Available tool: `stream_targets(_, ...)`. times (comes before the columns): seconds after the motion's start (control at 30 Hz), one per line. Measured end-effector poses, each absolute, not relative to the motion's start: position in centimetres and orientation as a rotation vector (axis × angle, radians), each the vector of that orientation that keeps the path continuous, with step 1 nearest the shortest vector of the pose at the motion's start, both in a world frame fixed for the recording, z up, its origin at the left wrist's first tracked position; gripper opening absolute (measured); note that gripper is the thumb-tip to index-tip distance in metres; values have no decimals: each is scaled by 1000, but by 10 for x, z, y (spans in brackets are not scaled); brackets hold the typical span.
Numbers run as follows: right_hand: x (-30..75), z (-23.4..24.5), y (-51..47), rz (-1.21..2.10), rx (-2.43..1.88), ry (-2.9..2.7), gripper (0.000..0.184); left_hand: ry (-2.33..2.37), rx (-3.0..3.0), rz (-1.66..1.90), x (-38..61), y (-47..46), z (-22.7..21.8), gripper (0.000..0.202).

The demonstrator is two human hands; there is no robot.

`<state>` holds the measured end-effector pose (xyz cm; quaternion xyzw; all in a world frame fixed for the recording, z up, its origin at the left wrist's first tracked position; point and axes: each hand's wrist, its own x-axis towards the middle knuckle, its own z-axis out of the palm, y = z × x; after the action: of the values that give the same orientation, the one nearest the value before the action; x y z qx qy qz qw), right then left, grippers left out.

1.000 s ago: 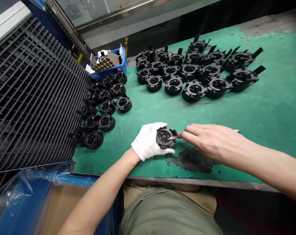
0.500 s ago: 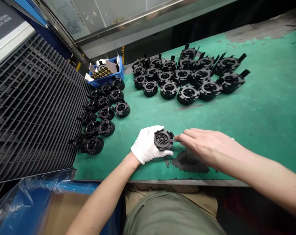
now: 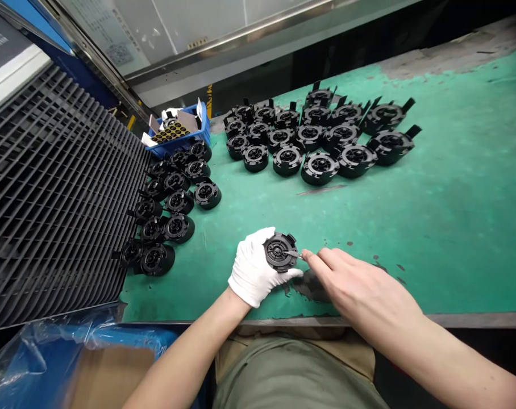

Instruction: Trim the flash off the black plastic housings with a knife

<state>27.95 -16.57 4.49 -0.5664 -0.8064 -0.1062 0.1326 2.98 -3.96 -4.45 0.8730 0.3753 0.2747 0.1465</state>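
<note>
A round black plastic part (image 3: 279, 247) with concentric ribs and tabs on its rim lies face up in my left hand (image 3: 253, 267). That hand wears a white glove, and its thumb and fingers wrap the part from the left. From the right, my bare right hand (image 3: 360, 287) pinches a small knife (image 3: 292, 254). Its pointed metal blade lies over the ribbed face, close to the hub. Whether the tip touches the plastic I cannot tell. The knife's handle is hidden inside my fingers.
Similar black parts (image 3: 320, 166) stand in rows at the back of the green tabletop (image 3: 454, 227). More parts (image 3: 156, 259) stand on the left beside a tall stack of black grid trays (image 3: 57, 193). Behind these sits a blue bin (image 3: 204, 126). A plastic-lined blue container (image 3: 45, 352) is below the front edge.
The knife blade has turned so its tip now points up-left toward the hub. My right hand has dropped lower, with its wrist nearer the table edge. The view has shifted slightly.
</note>
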Motion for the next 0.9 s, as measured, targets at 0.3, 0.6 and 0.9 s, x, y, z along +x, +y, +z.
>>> stream_targets(0.3,276,40,-167,-206,-1660,-2318,50,1141,2402,691,33,-37,-41,137)
stream_targets(0.6,285,32,-152,128,-1830,-2410,21,797,2246,325,5,21,-8,140)
stream_targets(0.9,266,36,-153,146,-1911,-2434,17,612,2222,519,2,24,-37,104)
